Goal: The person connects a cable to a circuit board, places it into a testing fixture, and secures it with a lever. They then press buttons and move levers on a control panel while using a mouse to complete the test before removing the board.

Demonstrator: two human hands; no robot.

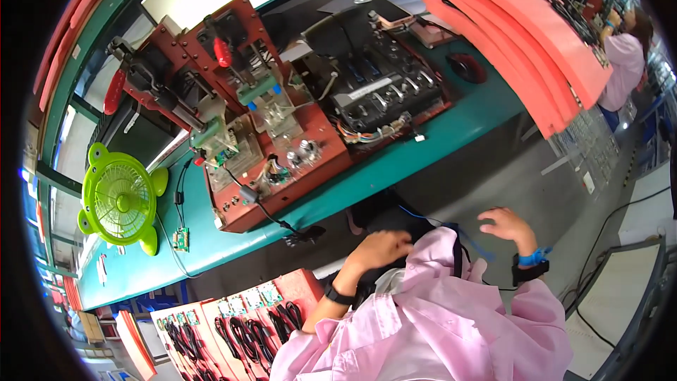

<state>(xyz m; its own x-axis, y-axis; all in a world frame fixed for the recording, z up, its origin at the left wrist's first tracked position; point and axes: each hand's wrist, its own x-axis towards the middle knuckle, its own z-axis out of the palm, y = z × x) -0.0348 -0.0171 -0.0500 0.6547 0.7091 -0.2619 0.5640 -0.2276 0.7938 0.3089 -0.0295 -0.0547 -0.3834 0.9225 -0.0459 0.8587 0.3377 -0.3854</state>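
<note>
Pink-sleeved left hand (381,247) and right hand (506,226): loose grip, empty.

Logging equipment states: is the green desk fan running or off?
Cannot tell. The green fan stands upright on the green bench; its blades are hidden behind the grille.

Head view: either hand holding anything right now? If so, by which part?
Nothing visibly held. The left hand rests on the lap, fingers curled; the right hand hangs in the air, fingers loosely bent. Both are clear of the red test fixture on the bench.
</note>
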